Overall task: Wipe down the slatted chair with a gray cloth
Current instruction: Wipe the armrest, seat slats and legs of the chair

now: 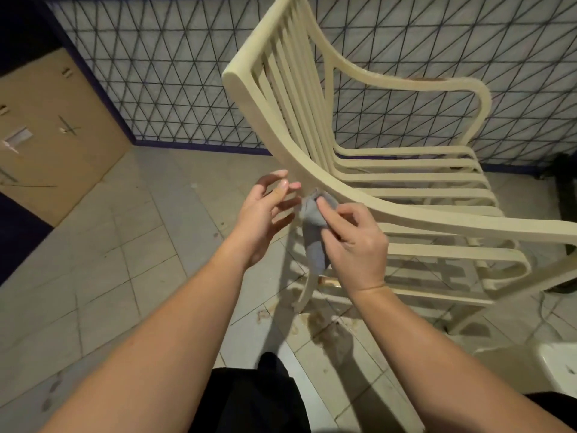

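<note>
A cream slatted chair (406, 214) stands on the tiled floor, its back towards me and its seat slats running to the right. My right hand (352, 242) pinches a gray cloth (313, 232) just below the curved side rail where the back meets the seat. The cloth hangs down from my fingers, and its top touches the rail's underside. My left hand (265, 214) hovers beside the cloth with its fingers spread and relaxed, holding nothing. Its fingertips are close to the chair's rear rail.
A wall with a black triangular grid pattern (187, 73) runs behind the chair. A brown cardboard panel (53, 129) leans at the left. Dirt and stains mark the floor tiles (324, 335) under the chair. A white object (559, 367) sits at the lower right edge.
</note>
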Demonstrator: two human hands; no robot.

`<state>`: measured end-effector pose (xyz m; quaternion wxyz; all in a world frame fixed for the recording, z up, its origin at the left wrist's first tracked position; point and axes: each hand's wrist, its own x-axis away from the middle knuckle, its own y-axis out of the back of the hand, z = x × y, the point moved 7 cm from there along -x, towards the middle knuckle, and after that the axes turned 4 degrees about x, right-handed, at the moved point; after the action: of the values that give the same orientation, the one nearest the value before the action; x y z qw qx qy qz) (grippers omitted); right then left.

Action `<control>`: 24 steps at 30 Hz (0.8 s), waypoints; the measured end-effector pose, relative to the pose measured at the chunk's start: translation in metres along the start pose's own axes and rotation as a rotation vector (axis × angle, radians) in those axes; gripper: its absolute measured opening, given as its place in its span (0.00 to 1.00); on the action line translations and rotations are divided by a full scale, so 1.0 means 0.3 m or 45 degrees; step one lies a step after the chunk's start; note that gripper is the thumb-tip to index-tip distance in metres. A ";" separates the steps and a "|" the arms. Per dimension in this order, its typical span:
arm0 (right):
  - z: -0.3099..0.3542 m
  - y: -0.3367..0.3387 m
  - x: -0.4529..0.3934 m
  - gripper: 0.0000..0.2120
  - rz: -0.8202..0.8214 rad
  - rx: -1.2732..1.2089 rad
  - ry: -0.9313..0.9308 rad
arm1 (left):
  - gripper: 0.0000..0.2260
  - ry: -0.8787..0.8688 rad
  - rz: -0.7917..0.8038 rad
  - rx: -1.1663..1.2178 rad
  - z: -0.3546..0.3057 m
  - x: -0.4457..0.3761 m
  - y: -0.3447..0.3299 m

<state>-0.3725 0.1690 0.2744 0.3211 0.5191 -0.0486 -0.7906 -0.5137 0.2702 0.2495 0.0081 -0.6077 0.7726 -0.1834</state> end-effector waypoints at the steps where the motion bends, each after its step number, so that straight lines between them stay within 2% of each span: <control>1: 0.026 -0.002 -0.044 0.16 -0.024 0.008 0.050 | 0.08 0.018 -0.135 -0.070 0.032 0.008 0.027; 3: 0.021 -0.057 -0.064 0.16 0.078 0.095 0.120 | 0.07 0.072 -0.359 -0.249 0.088 0.037 0.073; 5: -0.036 -0.123 0.014 0.18 0.297 0.171 0.074 | 0.04 0.140 -0.434 -0.316 0.135 0.080 0.084; 7: -0.096 -0.121 0.098 0.19 0.413 0.142 -0.152 | 0.02 0.166 -0.391 -0.312 0.157 0.130 0.055; 9: -0.124 -0.064 0.110 0.16 0.363 -0.039 -0.483 | 0.03 0.084 -0.345 -0.343 0.156 0.177 0.011; 12: -0.109 0.001 0.060 0.04 0.253 -0.288 -0.829 | 0.07 -0.190 -0.306 -0.531 0.127 0.248 -0.073; 14: -0.085 0.010 0.043 0.05 0.262 -0.420 -0.951 | 0.09 -0.348 -0.297 -0.650 0.097 0.273 -0.127; 16: -0.085 0.024 0.059 0.09 0.238 -0.491 -1.055 | 0.10 -0.482 -0.425 -0.658 0.018 0.276 -0.138; 18: -0.114 0.043 0.100 0.10 0.174 -0.555 -1.197 | 0.06 -0.763 -0.621 -0.656 -0.131 0.293 -0.117; 20: -0.141 0.043 0.150 0.07 0.133 -0.646 -1.305 | 0.04 -1.146 -0.653 -0.778 -0.291 0.341 -0.123; 22: -0.134 0.020 0.190 0.04 0.139 -0.712 -1.313 | 0.05 -1.415 -0.435 -1.179 -0.381 0.361 -0.192; 24: -0.109 -0.021 0.202 0.09 0.128 -0.753 -1.280 | 0.11 -1.513 -0.156 -1.955 -0.360 0.317 -0.287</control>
<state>-0.3628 0.1485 0.2091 0.4270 -0.0341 0.0031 -0.9036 -0.4833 0.1936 0.3956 -0.0112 -0.4801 0.5189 0.7072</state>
